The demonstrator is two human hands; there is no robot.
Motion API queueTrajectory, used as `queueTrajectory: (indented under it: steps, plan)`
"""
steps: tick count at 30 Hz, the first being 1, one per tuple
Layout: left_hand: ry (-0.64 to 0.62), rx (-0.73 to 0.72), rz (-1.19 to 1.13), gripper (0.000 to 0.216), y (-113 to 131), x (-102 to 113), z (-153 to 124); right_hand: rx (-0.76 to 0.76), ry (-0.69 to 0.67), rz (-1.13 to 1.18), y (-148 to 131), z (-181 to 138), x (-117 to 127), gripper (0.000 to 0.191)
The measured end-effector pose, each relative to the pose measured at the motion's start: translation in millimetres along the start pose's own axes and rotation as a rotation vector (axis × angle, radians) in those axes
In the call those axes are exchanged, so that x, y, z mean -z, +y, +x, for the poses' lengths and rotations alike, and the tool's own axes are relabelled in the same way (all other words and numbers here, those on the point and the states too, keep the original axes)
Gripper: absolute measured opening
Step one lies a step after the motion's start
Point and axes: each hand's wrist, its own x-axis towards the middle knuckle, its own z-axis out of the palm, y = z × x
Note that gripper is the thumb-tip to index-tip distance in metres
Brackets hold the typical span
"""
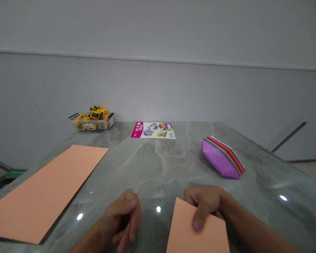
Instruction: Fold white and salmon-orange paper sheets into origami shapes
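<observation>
Paper (191, 239) is pinched at its far edge, near right in the scene, by the right hand (206, 202); the left hand (125, 216) is loosely curled, with nothing visible held. A dent could be left by too firm a grip, and the large sheet (52, 189) at left could be shifted if brushed.

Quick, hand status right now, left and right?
Left hand: half-open, fingers loosely curled, nothing visible in it.
Right hand: closed on the smaller orange sheet, thumb on top.
</observation>
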Motion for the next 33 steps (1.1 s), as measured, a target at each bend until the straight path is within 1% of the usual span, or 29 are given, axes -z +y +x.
queueTrajectory:
  steps: [1,2,3,4,5,6,7,8,11,16,21,23,25,27,29,30,31,33]
  plan:
    - [0.132,-0.133,-0.098,0.044,1.5,0.0,2.1,-0.016,0.049,0.001,-0.5,4.8,-0.8,0.032]
    - [0.306,-0.266,-0.184,0.039,3.3,-0.4,5.0,0.007,0.174,0.021,-2.0,11.1,-1.8,0.029]
    - [0.496,-0.379,-0.252,0.033,5.2,-0.7,8.3,0.073,0.357,0.051,-4.3,18.3,-2.7,0.029]
    - [0.668,-0.461,-0.286,0.029,6.9,-0.7,11.7,0.138,0.57,0.103,-7.3,25.9,-3.2,0.03]
    - [0.793,-0.506,-0.296,0.027,8.3,-0.1,14.9,0.2,0.81,0.159,-11.0,33.2,-2.9,0.028]
    - [0.866,-0.522,-0.294,0.027,8.9,1.1,17.7,0.232,0.916,0.179,-15.1,39.9,-1.7,0.028]
    - [0.905,-0.524,-0.287,0.028,8.8,2.6,19.9,0.249,0.973,0.194,-19.2,45.7,0.3,0.027]
    - [0.916,-0.514,-0.277,0.028,8.0,4.4,21.5,0.257,0.998,0.2,-23.2,50.3,2.9,0.026]
    - [0.904,-0.492,-0.218,0.028,2.5,8.3,23.3,0.252,1.006,0.204,-32.4,58.8,12.5,0.022]
    - [0.879,-0.48,-0.121,0.03,-4.3,9.3,24.2,0.227,1.027,0.181,-39.5,63.8,22.5,0.017]
    - [0.903,-0.469,-0.048,0.033,-4.6,10.8,26.2,0.225,1.039,0.1,-45.3,65.5,27.1,0.015]
    - [0.923,-0.471,0.017,0.034,-4.2,11.3,25.3,0.241,1.068,0.051,-47.3,66.4,30.3,0.016]
    - [0.936,-0.489,0.103,0.035,-4.2,10.8,22.6,0.265,1.097,-0.014,-49.6,68.1,33.8,0.016]
    - [0.926,-0.507,0.217,0.037,-5.5,9.0,18.6,0.314,1.179,-0.075,-52.8,70.7,36.7,0.019]
    - [0.883,-0.507,0.348,0.039,-8.9,5.8,14.2,0.384,1.285,-0.129,-57.0,73.8,38.7,0.033]
    - [0.857,-0.504,0.418,0.04,-11.3,3.9,12.2,0.417,1.316,-0.16,-59.2,75.2,39.5,0.039]
    - [0.827,-0.506,0.49,0.041,-14.0,1.9,10.5,0.447,1.325,-0.196,-61.4,76.4,40.2,0.042]
    - [0.765,-0.534,0.645,0.042,-19.6,-1.3,8.3,0.493,1.315,-0.278,-64.7,78.4,41.9,0.039]
